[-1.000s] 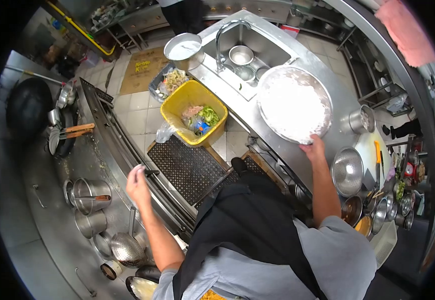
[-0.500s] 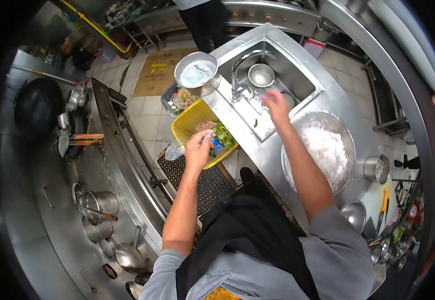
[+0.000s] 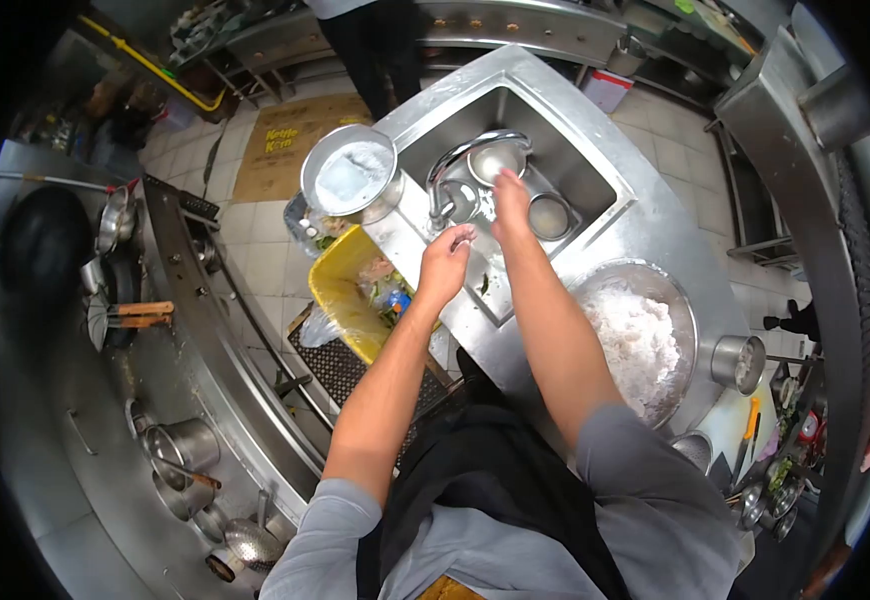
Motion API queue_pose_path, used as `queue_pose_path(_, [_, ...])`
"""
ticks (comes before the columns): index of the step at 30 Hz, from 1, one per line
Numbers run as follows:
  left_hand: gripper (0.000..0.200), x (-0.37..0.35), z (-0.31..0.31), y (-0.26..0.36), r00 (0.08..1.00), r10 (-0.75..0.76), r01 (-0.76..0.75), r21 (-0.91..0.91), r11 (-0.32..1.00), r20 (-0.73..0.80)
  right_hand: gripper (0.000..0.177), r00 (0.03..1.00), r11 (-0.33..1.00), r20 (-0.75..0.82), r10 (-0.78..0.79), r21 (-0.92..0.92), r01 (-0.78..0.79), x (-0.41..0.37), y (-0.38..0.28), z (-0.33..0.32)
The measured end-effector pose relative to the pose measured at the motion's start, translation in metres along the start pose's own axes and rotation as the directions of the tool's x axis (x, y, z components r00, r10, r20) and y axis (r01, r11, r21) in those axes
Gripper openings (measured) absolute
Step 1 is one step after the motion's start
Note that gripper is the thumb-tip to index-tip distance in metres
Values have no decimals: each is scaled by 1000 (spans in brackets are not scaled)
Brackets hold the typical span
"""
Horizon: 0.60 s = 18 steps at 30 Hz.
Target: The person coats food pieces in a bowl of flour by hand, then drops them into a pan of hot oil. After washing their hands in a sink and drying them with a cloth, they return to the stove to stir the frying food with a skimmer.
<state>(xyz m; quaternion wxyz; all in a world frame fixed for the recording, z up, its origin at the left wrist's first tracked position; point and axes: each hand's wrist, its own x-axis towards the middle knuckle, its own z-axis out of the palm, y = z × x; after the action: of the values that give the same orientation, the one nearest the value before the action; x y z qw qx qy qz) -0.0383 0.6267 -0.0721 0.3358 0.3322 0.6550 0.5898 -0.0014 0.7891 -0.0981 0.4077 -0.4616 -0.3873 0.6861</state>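
My left hand [image 3: 444, 264] is over the near left edge of the sink [image 3: 610, 212], palm turned right. Its fingers curl loosely, apart from the thumb, with whitish residue at the tips. My right hand [image 3: 511, 205] reaches over the basin with fingers stretched out, beside the curved faucet [image 3: 437, 190] and in front of a metal bowl [image 3: 487, 165]. Neither hand shows anything held. A second round metal container [image 3: 551, 217] stands in the sink right of my right hand. A small green scrap [image 3: 485, 284] lies on the metal ledge below my hands.
A large metal bowl of white powdery stuff [image 3: 635, 340] stands right of my right forearm. Left of the sink are a pot with white contents [image 3: 355, 175] and a yellow-lined bin of scraps [image 3: 340, 290]. A person in dark trousers [image 3: 370, 50] stands beyond. Cooking counter [image 3: 245, 400] at left.
My left hand has moved from above the yellow bin to the sink's edge, its fingers loosening. My right hand has moved further into the sink, towards the faucet. The view has shifted.
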Motion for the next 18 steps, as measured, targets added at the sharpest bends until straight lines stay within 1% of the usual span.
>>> queue_pose_path(1, [24,16,12,3,1000,6,-6,-13,1000,6,36,986,996,-167,-6,83,20,4,-8,-13])
queue_pose_path(2, [26,32,25,5,999,-14,13,25,1000,31,36,985,997,-173,-14,74,27,10,-15,-24])
queue_pose_path(3, [27,47,39,7,998,-37,34,66,997,55,35,992,994,-95,-82,63,88,14,-26,-32])
queue_pose_path(4, [31,65,54,4,992,-95,101,-67,993,88,35,989,988,-16,-145,59,146,15,-36,-36])
queue_pose_path(5, [36,83,68,-1,980,-148,172,-194,966,131,35,989,988,-27,-144,54,145,15,-43,-38])
queue_pose_path(6, [36,100,80,-2,978,-151,177,-197,964,142,41,985,986,79,-153,-49,158,16,-52,-37])
queue_pose_path(7, [41,117,89,1,942,-279,330,-359,873,187,48,971,972,187,-151,-148,180,14,-62,-32])
queue_pose_path(8, [46,131,99,3,885,-389,466,-495,733,258,48,968,956,223,-115,-239,169,9,-69,-29])
queue_pose_path(9, [56,138,109,10,865,-414,493,-641,589,285,47,950,925,271,-158,-295,238,23,-50,-31])
queue_pose_path(10, [56,148,119,14,858,-419,492,-711,503,297,51,942,851,241,-235,-417,319,7,-61,-24])
queue_pose_path(11, [56,157,126,15,865,-411,468,-761,449,289,55,924,752,223,-310,-537,382,-9,-74,-20])
queue_pose_path(12, [56,162,133,17,876,-404,433,-800,416,264,55,925,744,211,-316,-550,379,2,-75,-27])
queue_pose_path(13, [56,163,139,17,886,-401,396,-830,394,232,58,961,864,225,-164,-437,249,20,-76,-31])
queue_pose_path(14, [56,164,144,19,899,-393,353,-855,381,196,62,966,944,257,-19,-314,102,35,-77,-38])
queue_pose_path(15, [56,166,147,17,909,-386,313,-872,377,159,62,971,941,238,-33,-319,110,33,-86,-38])
queue_pose_path(17, [56,181,147,13,930,-357,226,-896,383,82,64,950,965,254,181,-234,-121,24,-106,-29])
queue_pose_path(18, [56,195,147,10,940,-337,189,-899,396,50,63,953,917,285,-106,-342,205,33,-84,-28])
